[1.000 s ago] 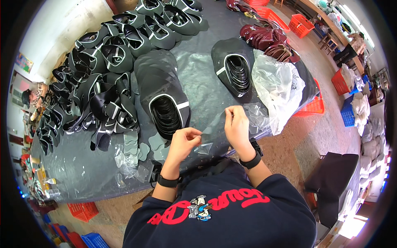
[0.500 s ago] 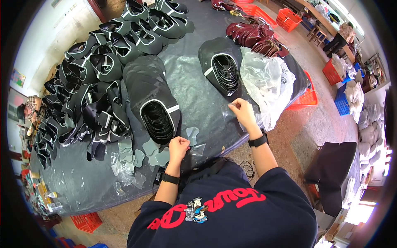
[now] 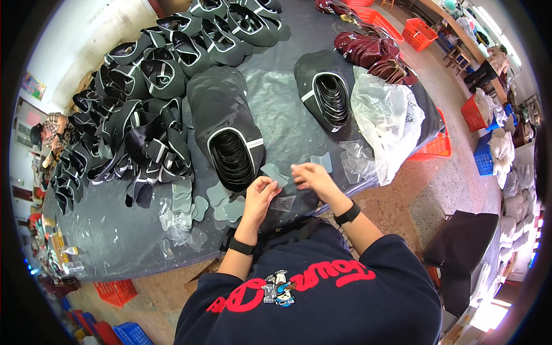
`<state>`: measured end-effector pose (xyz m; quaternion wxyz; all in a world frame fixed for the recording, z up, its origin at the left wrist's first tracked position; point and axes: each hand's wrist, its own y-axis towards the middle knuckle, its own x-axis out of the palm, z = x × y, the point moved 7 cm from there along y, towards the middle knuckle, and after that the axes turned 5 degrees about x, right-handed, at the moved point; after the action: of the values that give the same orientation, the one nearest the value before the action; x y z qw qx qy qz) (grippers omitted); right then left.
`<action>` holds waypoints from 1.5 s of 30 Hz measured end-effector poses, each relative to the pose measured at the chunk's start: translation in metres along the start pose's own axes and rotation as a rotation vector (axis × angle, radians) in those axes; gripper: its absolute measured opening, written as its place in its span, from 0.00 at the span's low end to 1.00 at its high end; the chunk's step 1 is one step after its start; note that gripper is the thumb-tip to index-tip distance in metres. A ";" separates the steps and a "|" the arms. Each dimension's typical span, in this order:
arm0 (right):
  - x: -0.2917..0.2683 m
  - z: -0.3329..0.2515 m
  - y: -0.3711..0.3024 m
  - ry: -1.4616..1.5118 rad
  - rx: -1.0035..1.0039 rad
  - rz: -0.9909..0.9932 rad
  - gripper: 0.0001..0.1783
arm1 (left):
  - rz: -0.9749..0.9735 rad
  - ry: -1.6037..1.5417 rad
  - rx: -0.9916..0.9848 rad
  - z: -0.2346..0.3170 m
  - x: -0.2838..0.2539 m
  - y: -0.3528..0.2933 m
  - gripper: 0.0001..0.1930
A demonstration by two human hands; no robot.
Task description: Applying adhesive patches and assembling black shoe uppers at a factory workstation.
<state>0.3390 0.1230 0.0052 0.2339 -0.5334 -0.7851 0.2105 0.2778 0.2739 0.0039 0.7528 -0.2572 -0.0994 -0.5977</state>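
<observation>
My left hand is closed, thumb and index finger pinching the edge of a thin grey-green curved patch just off the table. My right hand is held to the right of that patch, fingers bent and slightly apart, with nothing visible in them. Another grey-green patch lies flat behind the right hand. Beside my left hand are several loose grey-green patches and a clear plastic piece. Right behind them is a long nested stack of black neoprene-like pieces with white trim.
A second black nested stack stands farther right, beside a crumpled clear plastic bag and dark red pieces. Black trimmed pieces heap up at left. Clear plastic scraps lie near the table's right edge. Another person is at far left.
My right hand has let go of a thin piece on the table and moved left toward my left hand. The patch at my left fingertips has turned. The view has shifted slightly.
</observation>
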 end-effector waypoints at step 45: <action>-0.097 -0.009 -0.054 0.402 -0.290 0.340 0.04 | -0.293 0.998 0.841 0.037 0.144 0.065 0.09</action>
<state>0.3357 0.0144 0.0300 0.2673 -0.7161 -0.6444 0.0225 0.3833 0.1800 0.0836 0.6557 0.3817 0.0025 -0.6514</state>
